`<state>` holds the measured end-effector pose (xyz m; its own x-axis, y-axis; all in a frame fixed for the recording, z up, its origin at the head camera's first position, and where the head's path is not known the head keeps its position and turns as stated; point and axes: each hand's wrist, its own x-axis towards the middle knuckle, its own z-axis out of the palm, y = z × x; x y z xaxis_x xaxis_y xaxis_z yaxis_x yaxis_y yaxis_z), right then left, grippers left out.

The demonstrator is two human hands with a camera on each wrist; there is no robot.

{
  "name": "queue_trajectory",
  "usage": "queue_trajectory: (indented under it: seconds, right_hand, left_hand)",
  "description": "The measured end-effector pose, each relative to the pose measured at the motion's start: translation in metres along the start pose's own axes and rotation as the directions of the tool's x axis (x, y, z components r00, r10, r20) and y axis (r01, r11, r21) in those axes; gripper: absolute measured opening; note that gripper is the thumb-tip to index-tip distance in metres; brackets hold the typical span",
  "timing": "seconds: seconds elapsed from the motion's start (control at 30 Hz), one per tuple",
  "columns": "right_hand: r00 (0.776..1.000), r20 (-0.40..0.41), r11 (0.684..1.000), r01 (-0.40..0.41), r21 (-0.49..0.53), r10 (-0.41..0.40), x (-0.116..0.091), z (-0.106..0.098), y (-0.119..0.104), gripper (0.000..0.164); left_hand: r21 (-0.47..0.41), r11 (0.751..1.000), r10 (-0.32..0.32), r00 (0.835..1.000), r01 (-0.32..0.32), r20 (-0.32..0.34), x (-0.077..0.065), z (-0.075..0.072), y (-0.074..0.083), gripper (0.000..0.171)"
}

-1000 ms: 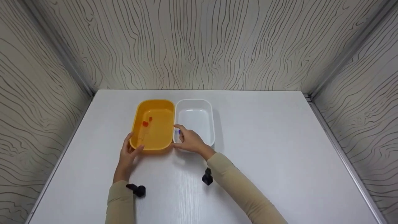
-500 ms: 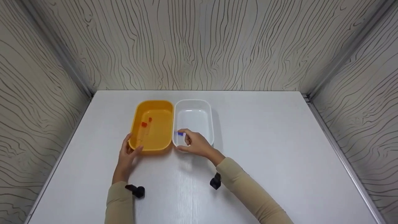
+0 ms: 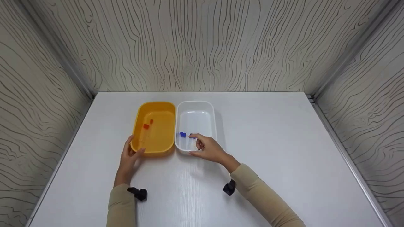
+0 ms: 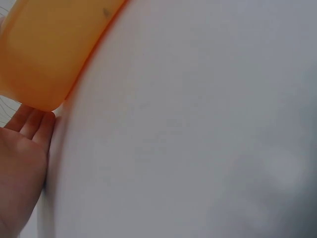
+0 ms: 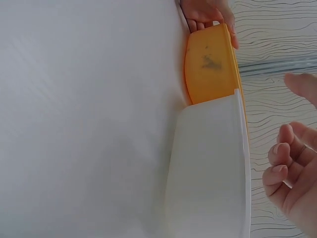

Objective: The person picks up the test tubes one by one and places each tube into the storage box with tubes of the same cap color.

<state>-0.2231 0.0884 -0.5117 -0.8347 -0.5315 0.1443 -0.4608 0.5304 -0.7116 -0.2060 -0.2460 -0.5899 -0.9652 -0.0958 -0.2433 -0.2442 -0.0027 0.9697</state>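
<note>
My left hand (image 3: 127, 159) grips the near-left corner of an orange plastic tray (image 3: 161, 149), thumb at the near rim and fingers along the left side. Inside lie two small red pieces (image 3: 146, 126), with faint clear shapes below them. My right hand (image 3: 210, 149) hovers over the near end of a white tray (image 3: 214, 126). Its index finger and thumb stand apart, the other fingers loosely bent, as the right wrist view confirms; nothing shows between them. A small blue piece (image 3: 183, 134) lies left of the index fingertip. Another blue bit (image 3: 192, 136) is partly hidden behind that finger.
Both trays stand side by side on a white table (image 3: 268, 142). A wood-patterned panel (image 3: 202, 47) rises behind the table, with similar panels to the left and right. Black wrist cameras (image 3: 141, 194) stick out at both sleeves.
My right hand has drawn back to the right, from the rim between the trays to over the white tray, uncovering the blue piece. My left hand stays at the orange tray's corner.
</note>
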Motion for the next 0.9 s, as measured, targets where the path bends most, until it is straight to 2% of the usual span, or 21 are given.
queue_trajectory:
  seconds: [0.27,0.47,0.7,0.9]
  right_hand:
    - [1.000,-0.026,0.999,-0.003,0.049,0.004,-0.017,-0.011,0.012,0.053]
    - [0.999,-0.043,0.998,0.004,0.056,-0.002,-0.029,-0.017,0.021,0.052]
    - [0.997,-0.070,0.997,0.038,0.071,-0.033,-0.043,-0.021,0.030,0.052]
    - [0.996,-0.074,0.996,0.046,0.083,-0.040,-0.053,-0.024,0.037,0.051]
  left_hand:
    - [0.017,1.000,-0.009,1.000,0.009,-0.001,0.000,0.000,0.001,0.082]
    - [0.022,0.999,-0.041,0.999,0.041,-0.005,-0.001,0.001,0.001,0.083]
    - [0.046,0.998,0.044,0.999,-0.044,0.006,0.001,0.000,-0.001,0.077]
    - [0.033,0.999,0.031,1.000,-0.031,0.004,0.001,-0.001,-0.001,0.078]
